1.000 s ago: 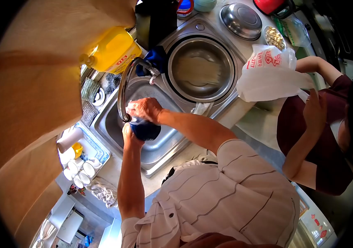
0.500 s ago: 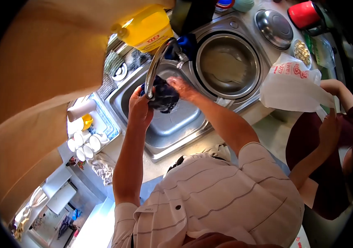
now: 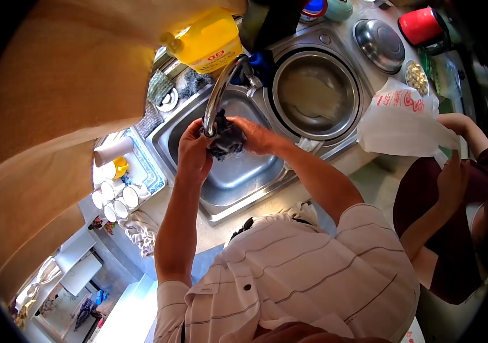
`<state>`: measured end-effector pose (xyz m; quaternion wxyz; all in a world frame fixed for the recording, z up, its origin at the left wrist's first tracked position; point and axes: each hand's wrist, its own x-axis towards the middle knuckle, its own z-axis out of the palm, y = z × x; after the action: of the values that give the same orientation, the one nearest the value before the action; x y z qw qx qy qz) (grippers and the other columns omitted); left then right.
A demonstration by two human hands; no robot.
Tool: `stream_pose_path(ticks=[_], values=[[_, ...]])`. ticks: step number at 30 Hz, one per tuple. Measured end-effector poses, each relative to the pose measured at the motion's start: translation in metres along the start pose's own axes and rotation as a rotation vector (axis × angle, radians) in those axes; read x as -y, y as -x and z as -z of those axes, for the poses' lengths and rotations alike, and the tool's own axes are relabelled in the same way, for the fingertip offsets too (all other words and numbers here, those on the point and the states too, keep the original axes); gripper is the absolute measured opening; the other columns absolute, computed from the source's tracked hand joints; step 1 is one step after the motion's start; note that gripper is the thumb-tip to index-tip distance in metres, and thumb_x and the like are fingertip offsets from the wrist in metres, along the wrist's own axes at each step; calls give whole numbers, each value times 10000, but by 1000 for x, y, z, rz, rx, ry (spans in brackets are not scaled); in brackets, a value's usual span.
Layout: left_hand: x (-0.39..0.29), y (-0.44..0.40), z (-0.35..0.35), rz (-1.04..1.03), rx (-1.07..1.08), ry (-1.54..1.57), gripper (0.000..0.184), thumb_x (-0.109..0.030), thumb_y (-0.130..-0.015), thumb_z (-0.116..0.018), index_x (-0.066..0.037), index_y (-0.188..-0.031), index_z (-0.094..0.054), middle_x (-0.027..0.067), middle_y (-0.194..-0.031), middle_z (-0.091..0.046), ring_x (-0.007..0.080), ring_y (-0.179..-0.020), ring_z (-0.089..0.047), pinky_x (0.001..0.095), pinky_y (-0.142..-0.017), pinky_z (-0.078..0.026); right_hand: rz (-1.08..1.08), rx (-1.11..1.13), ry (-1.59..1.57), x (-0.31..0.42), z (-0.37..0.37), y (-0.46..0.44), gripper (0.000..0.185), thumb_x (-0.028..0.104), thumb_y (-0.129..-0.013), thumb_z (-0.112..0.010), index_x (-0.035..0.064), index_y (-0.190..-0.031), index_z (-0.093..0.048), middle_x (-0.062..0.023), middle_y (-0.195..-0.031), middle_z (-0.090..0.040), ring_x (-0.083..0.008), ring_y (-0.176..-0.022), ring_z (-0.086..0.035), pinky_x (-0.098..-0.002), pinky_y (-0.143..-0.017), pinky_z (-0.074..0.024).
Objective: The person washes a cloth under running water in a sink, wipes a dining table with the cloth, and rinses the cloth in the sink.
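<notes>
Below the tap (image 3: 212, 106): dark cloth (image 3: 230, 144) | we judge it soft, slippery | hold opposite sides | left hand (image 3: 194, 147), right hand (image 3: 257, 137): fingers clamped on it

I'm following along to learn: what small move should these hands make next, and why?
Probably turn the dark item a little under the faucet spout: the left hand and right hand both hold it over the sink basin, by the spout's end, and whitish streaks, perhaps suds, show on it.
</notes>
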<state>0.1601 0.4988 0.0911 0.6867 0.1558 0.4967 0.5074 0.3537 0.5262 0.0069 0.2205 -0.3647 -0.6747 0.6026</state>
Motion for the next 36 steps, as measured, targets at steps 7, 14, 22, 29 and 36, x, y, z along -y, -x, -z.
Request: stream_pose_path(ticks=[7,14,22,29,36], values=[[-16,23,-19,101,56,166,263,23,-913,-577,21,-1174,-608,127,-1069,-690,234,-949,-697,366,-905,-569,-29,199,-149,64,10,8,784,68,-697,-835,79,-1392,-473,-157,-1326,-566,-339,-1235,-546,-380,-1087,-437],[-17,23,11,100,86,262,180,-106,-955,-566,-21,-1108,-612,113,-1051,-688,244,-933,-693,388,-888,-565,79,191,83,7,-10,-10,537,215,-785,-785,72,-1261,-584,-150,-1208,-632,-300,-1123,-620,-374,-1012,-476],[27,-6,67,164,-234,271,157,-133,-942,-557,-68,-1072,-615,85,-999,-674,239,-917,-683,398,-859,-568,51,35,-124,52,0,-3,743,56,-732,-769,102,-1418,-488,-143,-1263,-601,-254,-1144,-600,-357,-1010,-462],[36,1,18,285,50,467,332,-228,-967,-529,27,-1137,-656,160,-1060,-702,257,-916,-713,449,-686,-615,-26,133,-532,54,-2,-10,734,-15,-759,-715,108,-1443,-479,-79,-1289,-550,-186,-1193,-557,-328,-1064,-437],[64,-28,24,158,49,584,429,-368,-1053,-452,-35,-1271,-615,137,-1202,-675,261,-1017,-684,380,-932,-555,-90,79,-959,45,11,-1,896,-10,-837,-661,113,-1582,-178,-113,-1371,-496,-213,-1246,-547,-398,-992,-538]])
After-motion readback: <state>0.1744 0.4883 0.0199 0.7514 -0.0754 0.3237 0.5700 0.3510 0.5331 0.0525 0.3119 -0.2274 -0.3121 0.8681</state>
